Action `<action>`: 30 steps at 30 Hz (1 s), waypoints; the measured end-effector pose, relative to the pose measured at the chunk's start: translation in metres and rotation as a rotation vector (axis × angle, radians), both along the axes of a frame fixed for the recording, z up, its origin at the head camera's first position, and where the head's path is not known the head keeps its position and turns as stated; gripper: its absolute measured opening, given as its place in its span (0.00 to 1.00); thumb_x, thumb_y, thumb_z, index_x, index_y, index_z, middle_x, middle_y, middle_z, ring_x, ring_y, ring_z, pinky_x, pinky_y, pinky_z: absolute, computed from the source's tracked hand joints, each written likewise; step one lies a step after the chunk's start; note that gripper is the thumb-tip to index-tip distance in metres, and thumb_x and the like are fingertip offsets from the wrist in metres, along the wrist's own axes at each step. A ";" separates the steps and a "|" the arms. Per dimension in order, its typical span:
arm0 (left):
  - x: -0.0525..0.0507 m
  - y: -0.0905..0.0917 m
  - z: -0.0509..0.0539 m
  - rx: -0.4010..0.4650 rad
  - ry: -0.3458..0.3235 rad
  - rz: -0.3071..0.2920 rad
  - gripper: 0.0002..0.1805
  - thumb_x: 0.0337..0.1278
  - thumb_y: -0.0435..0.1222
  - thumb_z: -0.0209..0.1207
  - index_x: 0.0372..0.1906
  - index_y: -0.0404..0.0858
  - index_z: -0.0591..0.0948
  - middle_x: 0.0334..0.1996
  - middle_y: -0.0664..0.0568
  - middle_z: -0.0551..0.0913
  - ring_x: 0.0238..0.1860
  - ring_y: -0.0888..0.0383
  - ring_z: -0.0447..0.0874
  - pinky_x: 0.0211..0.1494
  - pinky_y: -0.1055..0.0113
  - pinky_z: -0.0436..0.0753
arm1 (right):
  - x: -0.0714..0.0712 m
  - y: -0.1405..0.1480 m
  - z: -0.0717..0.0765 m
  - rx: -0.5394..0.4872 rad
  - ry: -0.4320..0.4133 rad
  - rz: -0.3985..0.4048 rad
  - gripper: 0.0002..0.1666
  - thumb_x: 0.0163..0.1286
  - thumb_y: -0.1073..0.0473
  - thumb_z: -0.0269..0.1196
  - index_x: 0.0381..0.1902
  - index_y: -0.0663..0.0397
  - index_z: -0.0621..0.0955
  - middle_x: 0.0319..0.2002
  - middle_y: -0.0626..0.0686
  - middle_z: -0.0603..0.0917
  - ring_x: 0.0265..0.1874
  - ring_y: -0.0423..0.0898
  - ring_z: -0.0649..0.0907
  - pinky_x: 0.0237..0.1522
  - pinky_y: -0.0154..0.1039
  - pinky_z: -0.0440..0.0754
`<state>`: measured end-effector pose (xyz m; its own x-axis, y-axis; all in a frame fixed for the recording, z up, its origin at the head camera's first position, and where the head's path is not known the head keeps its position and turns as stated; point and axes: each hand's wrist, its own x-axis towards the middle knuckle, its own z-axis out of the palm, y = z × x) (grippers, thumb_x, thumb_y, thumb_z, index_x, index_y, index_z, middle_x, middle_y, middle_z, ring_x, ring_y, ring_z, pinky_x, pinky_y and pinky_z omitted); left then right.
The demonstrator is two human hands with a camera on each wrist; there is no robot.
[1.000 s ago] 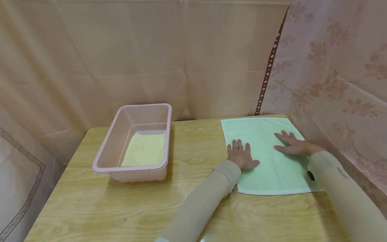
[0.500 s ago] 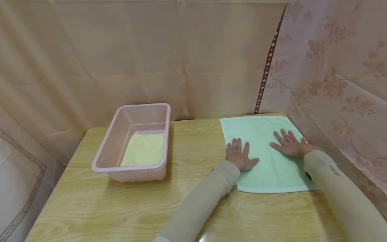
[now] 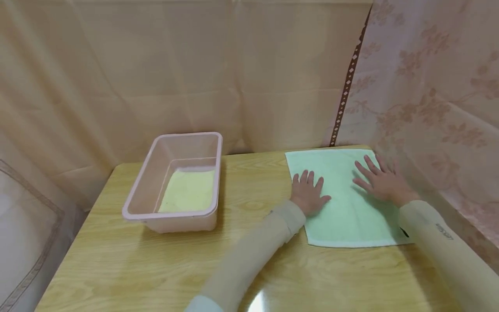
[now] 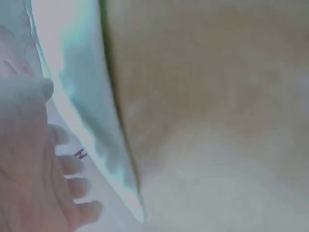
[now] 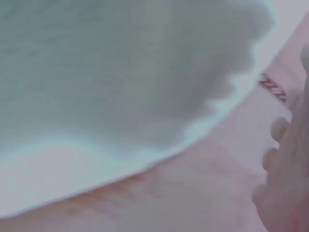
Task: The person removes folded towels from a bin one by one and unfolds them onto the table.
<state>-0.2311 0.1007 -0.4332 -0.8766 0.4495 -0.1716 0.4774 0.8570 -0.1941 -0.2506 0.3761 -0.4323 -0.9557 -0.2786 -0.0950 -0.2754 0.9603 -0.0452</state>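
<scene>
A pale green towel [image 3: 339,221] with a white edge lies spread flat at the right side of the table. Over its left edge is my left hand [image 3: 309,196], palm down with the fingers spread; in the left wrist view the hand [image 4: 29,159] appears beside the towel's edge [image 4: 91,96]. My right hand [image 3: 383,184] is over the towel's right part, fingers straight and apart, casting a shadow on the cloth. The right wrist view shows the towel [image 5: 120,72] with the right hand [image 5: 289,174] at the side. Neither hand grips anything.
A pink plastic basin [image 3: 134,188] stands on the left of the wooden table [image 3: 249,216], with a folded yellow cloth [image 3: 188,190] on its bottom. Beige curtain [image 3: 195,65] hangs behind the table, and a flower-patterned curtain [image 3: 436,86] lines the right side.
Both hands have moved slightly away from me over the towel. The right hand looks raised off the cloth, where it lay before. The towel and basin stay in place.
</scene>
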 end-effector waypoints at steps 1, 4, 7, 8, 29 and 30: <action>-0.004 -0.002 0.004 -0.036 0.036 -0.018 0.39 0.73 0.68 0.25 0.82 0.59 0.47 0.82 0.54 0.49 0.81 0.53 0.42 0.79 0.53 0.50 | 0.000 -0.006 0.007 0.024 0.064 0.012 0.45 0.79 0.30 0.43 0.82 0.49 0.53 0.80 0.65 0.45 0.77 0.66 0.35 0.67 0.75 0.26; -0.015 -0.011 0.020 -0.124 0.147 -0.078 0.39 0.74 0.67 0.23 0.83 0.59 0.41 0.82 0.52 0.46 0.81 0.52 0.40 0.79 0.52 0.50 | -0.001 -0.026 0.029 0.082 0.233 0.034 0.41 0.80 0.34 0.46 0.79 0.51 0.61 0.80 0.63 0.51 0.79 0.63 0.38 0.69 0.73 0.27; -0.020 -0.022 0.042 -0.142 0.230 -0.108 0.39 0.75 0.66 0.22 0.83 0.57 0.39 0.82 0.49 0.45 0.81 0.50 0.40 0.79 0.51 0.51 | 0.000 -0.045 0.055 0.098 0.329 0.038 0.39 0.80 0.35 0.47 0.78 0.52 0.64 0.79 0.63 0.54 0.79 0.63 0.41 0.70 0.69 0.23; -0.021 -0.026 0.050 -0.131 0.257 -0.116 0.39 0.75 0.65 0.22 0.83 0.56 0.39 0.82 0.48 0.44 0.81 0.49 0.40 0.79 0.50 0.51 | 0.001 -0.051 0.062 0.100 0.353 0.039 0.38 0.80 0.36 0.46 0.78 0.51 0.63 0.79 0.63 0.54 0.79 0.63 0.41 0.70 0.68 0.22; 0.013 -0.237 0.160 0.329 0.136 0.013 0.40 0.80 0.58 0.34 0.82 0.46 0.35 0.79 0.36 0.25 0.78 0.42 0.19 0.79 0.44 0.33 | 0.016 -0.178 0.121 -0.327 0.426 0.216 0.42 0.79 0.40 0.54 0.82 0.50 0.55 0.81 0.58 0.47 0.79 0.54 0.39 0.76 0.61 0.42; 0.017 -0.251 0.165 0.315 0.125 0.017 0.40 0.80 0.58 0.33 0.82 0.44 0.36 0.79 0.34 0.28 0.79 0.41 0.21 0.79 0.45 0.35 | 0.016 -0.182 0.121 -0.383 0.391 0.222 0.43 0.80 0.40 0.53 0.82 0.50 0.54 0.81 0.57 0.46 0.79 0.54 0.40 0.76 0.61 0.43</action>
